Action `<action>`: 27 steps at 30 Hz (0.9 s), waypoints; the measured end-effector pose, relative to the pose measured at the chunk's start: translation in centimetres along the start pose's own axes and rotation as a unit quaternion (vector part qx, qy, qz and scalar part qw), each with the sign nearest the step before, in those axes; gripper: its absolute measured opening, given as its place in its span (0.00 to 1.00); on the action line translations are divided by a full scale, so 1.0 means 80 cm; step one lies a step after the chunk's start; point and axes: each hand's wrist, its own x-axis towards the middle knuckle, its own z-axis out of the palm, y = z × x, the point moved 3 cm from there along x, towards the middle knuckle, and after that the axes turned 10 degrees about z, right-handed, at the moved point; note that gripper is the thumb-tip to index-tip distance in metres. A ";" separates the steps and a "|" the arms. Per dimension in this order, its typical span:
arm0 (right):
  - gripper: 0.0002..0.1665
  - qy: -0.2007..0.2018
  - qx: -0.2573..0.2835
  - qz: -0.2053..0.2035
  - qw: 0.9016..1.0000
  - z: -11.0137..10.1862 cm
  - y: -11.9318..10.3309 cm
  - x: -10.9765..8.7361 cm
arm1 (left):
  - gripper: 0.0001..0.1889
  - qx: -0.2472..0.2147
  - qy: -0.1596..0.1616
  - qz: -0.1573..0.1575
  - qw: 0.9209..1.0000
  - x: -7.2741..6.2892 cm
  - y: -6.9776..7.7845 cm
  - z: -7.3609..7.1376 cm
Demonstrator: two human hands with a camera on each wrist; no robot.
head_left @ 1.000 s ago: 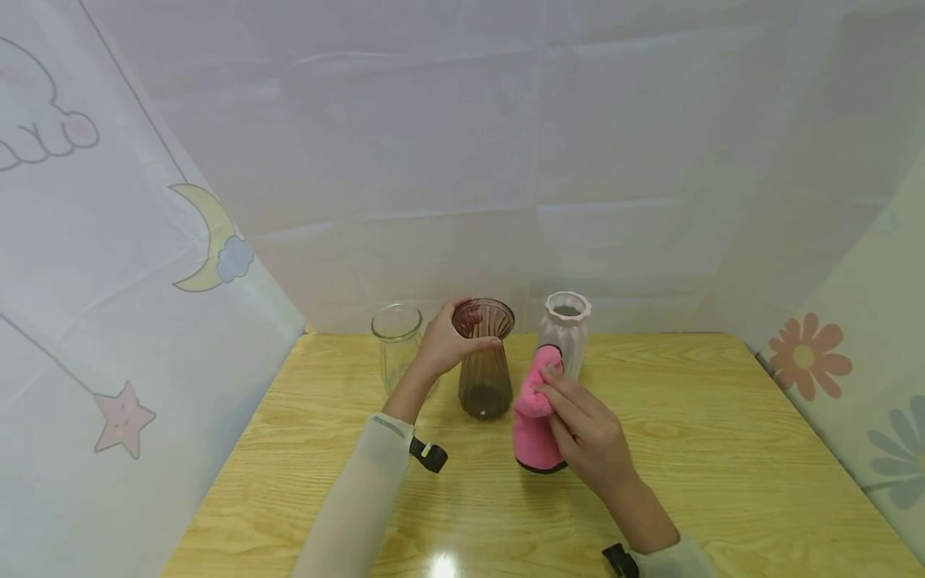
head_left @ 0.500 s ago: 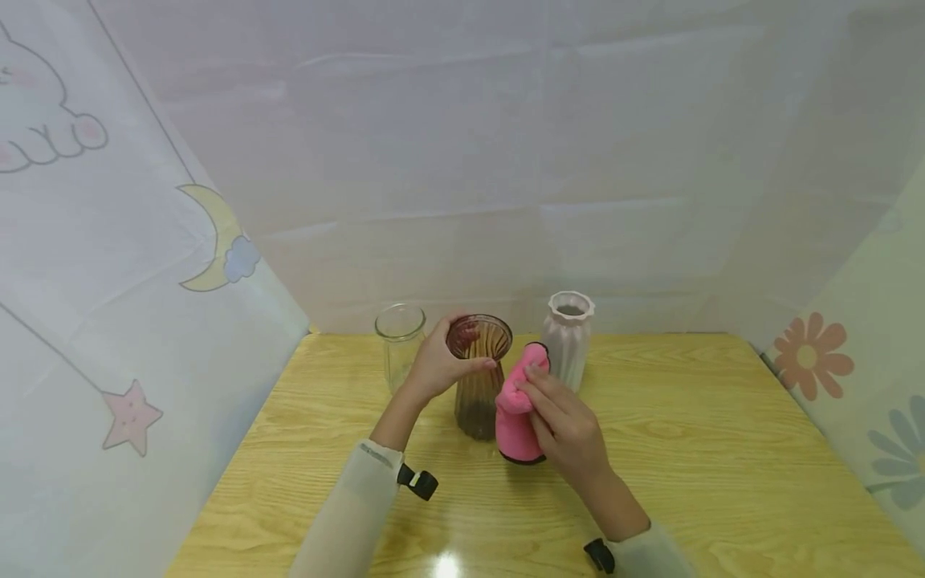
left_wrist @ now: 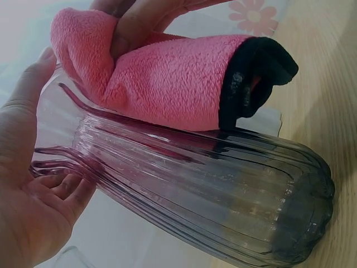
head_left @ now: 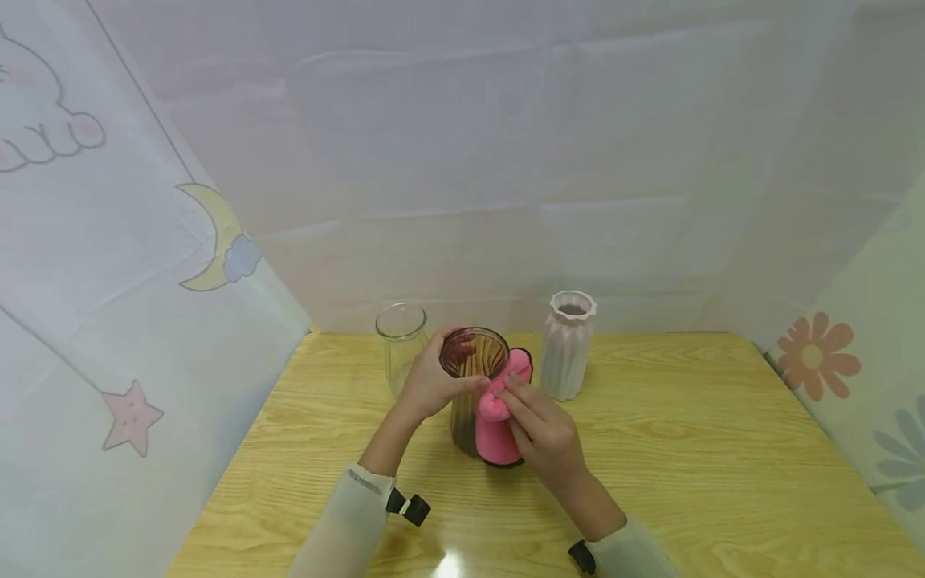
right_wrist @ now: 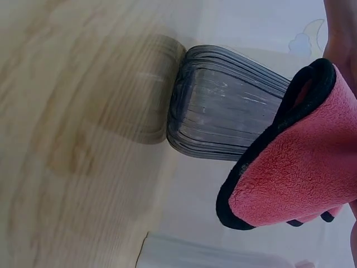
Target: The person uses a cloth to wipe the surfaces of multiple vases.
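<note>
A ribbed glass vase [left_wrist: 206,184], purplish at the flared rim and grey toward its base, stands on the table in the head view. My left hand [head_left: 436,380] grips it round the neck, thumb on the near side and fingers behind. In my right hand [head_left: 545,433] a folded pink cloth [head_left: 499,437] with black edging is pinched. The cloth lies against the right side of the vase, as the left wrist view also shows. In the right wrist view the cloth [right_wrist: 295,167] covers the vase's upper part, while its grey base [right_wrist: 217,106] shows.
Behind my left hand stands a clear glass jar [head_left: 400,345]. A pale pinkish-white ribbed vase [head_left: 567,353] is to the right of the cloth. The wood-grain table [head_left: 694,449] ends at a pale sheet [head_left: 462,160] hung behind it.
The glass vase has come toward me and slightly left in my left hand. My right hand has moved left with the cloth, which now meets the vase's side.
</note>
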 end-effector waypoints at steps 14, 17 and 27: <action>0.16 -0.054 0.008 0.002 0.999 0.006 -0.021 0.002 | 0.55 0.013 -0.001 -0.008 1.000 -0.023 0.008 -0.015; 0.18 -0.072 -0.003 0.003 0.997 0.007 -0.024 0.000 | 0.55 0.014 -0.004 -0.004 1.000 -0.026 0.009 -0.018; 0.24 -0.131 -0.023 0.018 0.991 0.010 -0.028 -0.021 | 0.57 -0.004 -0.014 -0.002 1.000 -0.032 0.003 -0.024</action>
